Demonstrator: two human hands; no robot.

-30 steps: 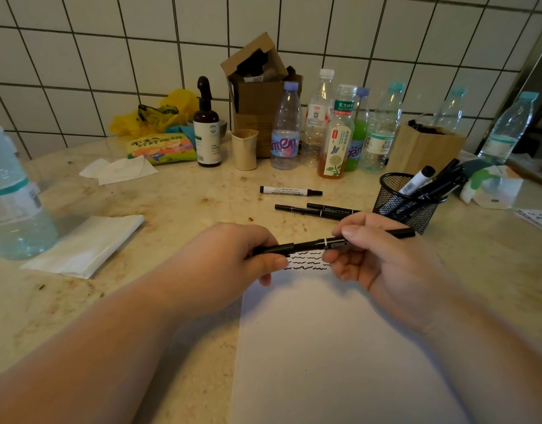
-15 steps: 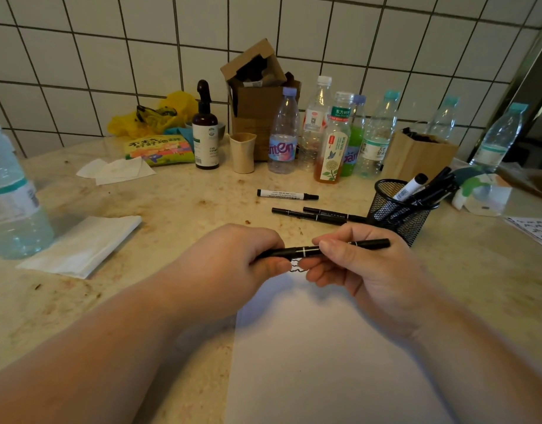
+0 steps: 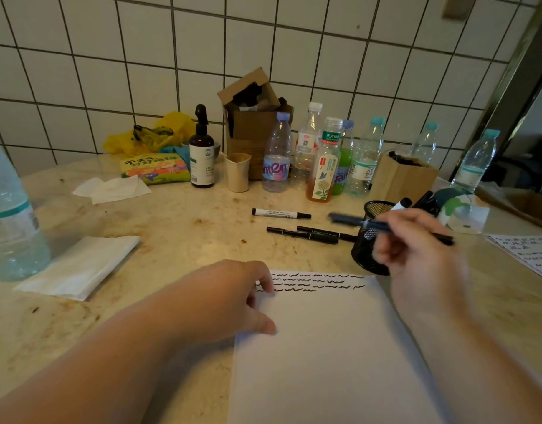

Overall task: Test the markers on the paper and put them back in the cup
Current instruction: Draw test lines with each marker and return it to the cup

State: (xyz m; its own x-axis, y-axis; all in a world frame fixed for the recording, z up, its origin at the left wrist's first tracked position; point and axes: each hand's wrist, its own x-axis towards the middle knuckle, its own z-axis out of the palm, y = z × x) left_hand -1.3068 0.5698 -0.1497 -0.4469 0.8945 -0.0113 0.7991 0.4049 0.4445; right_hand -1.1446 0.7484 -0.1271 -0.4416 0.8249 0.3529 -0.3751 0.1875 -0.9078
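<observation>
- While the right hand (image 3: 416, 249) pinches one black marker (image 3: 386, 226) in its curled fingers, the pen hangs level and blurred above the mesh cup (image 3: 369, 240), its far end pointing left over the counter (image 3: 178, 228).
- Resting with relaxed fingers and grasping nothing, the left hand (image 3: 233, 298) presses fingertips and thumb on the left edge of the paper (image 3: 331, 347).
- One sheet of paper lies at the near edge of the counter; three rows of black squiggles run along its far edge.
- Three more markers lie loose on the counter beyond the paper: one white-barrelled marker (image 3: 280, 213) and, nearer, two black pens (image 3: 306, 233) side by side, their right ends reaching the cup.
- One black mesh cup stands just past the paper's far right corner, partly hidden by the right hand; several markers lean out of it, too covered to count.
- Seven plastic bottles (image 3: 277, 154) stand along the tiled wall; an eighth, large one (image 3: 9, 215) sits at the left edge.
- Also by the wall: one dark spray bottle (image 3: 201, 148), one beige cup (image 3: 237, 171), one open cardboard box (image 3: 251, 117), one wooden holder (image 3: 401, 175), a yellow bag (image 3: 153, 133) and a snack packet (image 3: 155, 169).
- Two white tissues lie on the left, one folded (image 3: 80, 266), one crumpled (image 3: 113, 188).
- A second scribbled sheet (image 3: 530, 252) shows at the right edge.
</observation>
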